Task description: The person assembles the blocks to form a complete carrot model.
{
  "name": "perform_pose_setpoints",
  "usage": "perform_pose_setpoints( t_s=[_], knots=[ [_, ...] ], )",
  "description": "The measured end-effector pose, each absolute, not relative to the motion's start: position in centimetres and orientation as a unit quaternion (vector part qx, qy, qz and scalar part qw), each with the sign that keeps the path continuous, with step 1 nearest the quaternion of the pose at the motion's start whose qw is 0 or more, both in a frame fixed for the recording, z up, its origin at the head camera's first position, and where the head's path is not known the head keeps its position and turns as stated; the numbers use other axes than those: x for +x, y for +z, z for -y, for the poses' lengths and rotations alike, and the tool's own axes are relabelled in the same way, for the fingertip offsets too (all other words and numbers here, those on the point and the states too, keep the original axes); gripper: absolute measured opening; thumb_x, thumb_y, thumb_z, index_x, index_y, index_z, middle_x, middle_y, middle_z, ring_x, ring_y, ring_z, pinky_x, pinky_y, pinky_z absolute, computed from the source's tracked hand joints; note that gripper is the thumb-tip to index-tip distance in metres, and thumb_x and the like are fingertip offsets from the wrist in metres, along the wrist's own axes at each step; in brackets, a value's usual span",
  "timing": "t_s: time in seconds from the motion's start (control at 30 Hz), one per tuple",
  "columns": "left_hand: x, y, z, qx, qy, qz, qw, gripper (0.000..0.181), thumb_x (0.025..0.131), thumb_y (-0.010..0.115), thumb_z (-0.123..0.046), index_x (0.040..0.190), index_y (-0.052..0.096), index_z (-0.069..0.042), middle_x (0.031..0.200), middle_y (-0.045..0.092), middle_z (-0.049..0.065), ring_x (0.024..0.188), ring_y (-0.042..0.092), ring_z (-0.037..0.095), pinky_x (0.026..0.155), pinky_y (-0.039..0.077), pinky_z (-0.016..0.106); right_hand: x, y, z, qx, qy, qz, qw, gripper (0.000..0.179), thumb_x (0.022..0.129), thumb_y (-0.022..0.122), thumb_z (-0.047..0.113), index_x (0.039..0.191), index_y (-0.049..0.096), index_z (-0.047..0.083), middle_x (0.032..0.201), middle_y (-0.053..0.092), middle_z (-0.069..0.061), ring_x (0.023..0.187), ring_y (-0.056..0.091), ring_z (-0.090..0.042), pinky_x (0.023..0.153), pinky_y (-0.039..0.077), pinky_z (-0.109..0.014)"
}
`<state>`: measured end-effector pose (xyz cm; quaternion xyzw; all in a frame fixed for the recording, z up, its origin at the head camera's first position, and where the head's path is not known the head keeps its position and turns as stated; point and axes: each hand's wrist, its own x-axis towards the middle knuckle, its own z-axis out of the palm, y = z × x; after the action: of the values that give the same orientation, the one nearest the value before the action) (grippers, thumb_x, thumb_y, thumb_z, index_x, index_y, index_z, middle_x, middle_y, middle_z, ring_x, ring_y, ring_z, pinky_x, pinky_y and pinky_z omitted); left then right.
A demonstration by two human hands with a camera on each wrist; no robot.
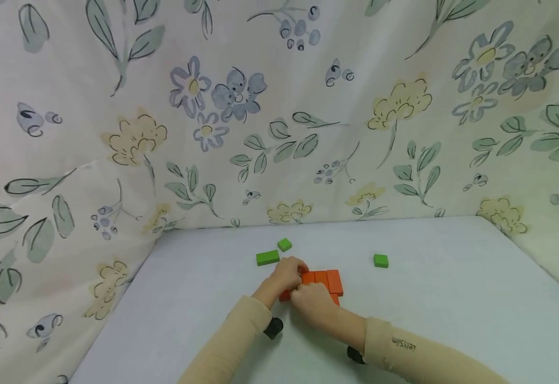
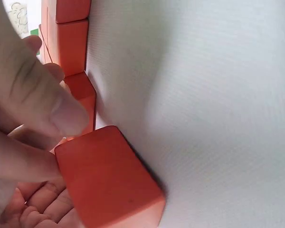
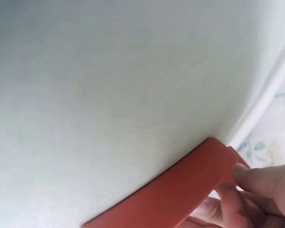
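Orange blocks lie grouped on worktop. Right hand pinches one orange block at its end; left hand touches the group, cannot tell whether gripping.

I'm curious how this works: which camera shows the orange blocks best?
The head view: the orange blocks appear together there, though partly hidden. The left wrist view shows only some, up close; the right wrist view, even fewer.
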<state>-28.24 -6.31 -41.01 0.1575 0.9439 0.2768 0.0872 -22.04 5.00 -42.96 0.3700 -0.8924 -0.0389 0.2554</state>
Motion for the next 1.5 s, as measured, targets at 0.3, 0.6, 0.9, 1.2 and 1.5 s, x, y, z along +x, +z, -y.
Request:
perform_pose_setpoints(
  t_s=[0.3,0.6,0.9,1.2,1.5],
  knots=[
    [-28.4,-40.8,6.2,0.163,0.256,-0.949,0.085,0.029,0.078,0.063,0.01,0.104,0.071,0.002,0.1,0.068,0.013,0.093,0.06,0.027,0.085,0.051,0.037,-22.1,-42.2,-4.7,0.348,0.03,0.914,0.206,0.031,0.077,0.08,0.008,0.062,0.052,0.009,0.052,0.022,0.003,0.046,0.023,-0.009,0.04,0.027,-0.016],
    [-28.2,-40.7,6.1,0.164,0.231,-0.956,0.079,0.032,0.075,0.066,0.009,0.104,0.072,-0.002,0.1,0.068,0.01,0.09,0.059,0.024,0.079,0.052,0.033,-21.4,-41.9,-4.5,0.389,0.083,0.904,0.158,0.024,0.075,0.083,0.022,0.078,0.063,0.008,0.056,0.028,0.007,0.048,0.028,-0.006,0.04,0.028,-0.015],
    [-29.4,-42.4,6.4,0.178,0.244,-0.951,0.064,0.03,0.074,0.065,0.008,0.101,0.072,-0.002,0.095,0.066,0.009,0.086,0.058,0.023,0.077,0.052,0.034,-21.7,-42.3,-3.6,0.411,0.084,0.894,0.159,0.028,0.076,0.083,0.017,0.091,0.062,0.007,0.067,0.049,0.002,0.056,0.044,-0.009,0.047,0.045,-0.017],
    [-28.0,-40.6,6.1,0.164,0.256,-0.949,0.081,0.03,0.074,0.072,0.007,0.104,0.071,0.0,0.098,0.067,0.012,0.093,0.06,0.027,0.081,0.052,0.036,-22.3,-41.4,-4.3,0.457,0.09,0.884,0.046,0.015,0.084,0.073,0.005,0.086,0.059,0.009,0.067,0.041,0.006,0.061,0.04,-0.007,0.054,0.038,-0.013],
    [-28.2,-40.4,6.1,0.154,0.259,-0.948,0.1,0.039,0.067,0.081,0.004,0.104,0.071,0.001,0.098,0.064,0.012,0.092,0.056,0.026,0.082,0.051,0.037,-22.3,-37.8,-5.5,0.41,0.056,0.883,-0.223,0.008,0.089,0.065,0.003,0.085,0.07,0.01,0.065,0.047,0.007,0.064,0.044,-0.009,0.066,0.04,-0.019]
  ],
)
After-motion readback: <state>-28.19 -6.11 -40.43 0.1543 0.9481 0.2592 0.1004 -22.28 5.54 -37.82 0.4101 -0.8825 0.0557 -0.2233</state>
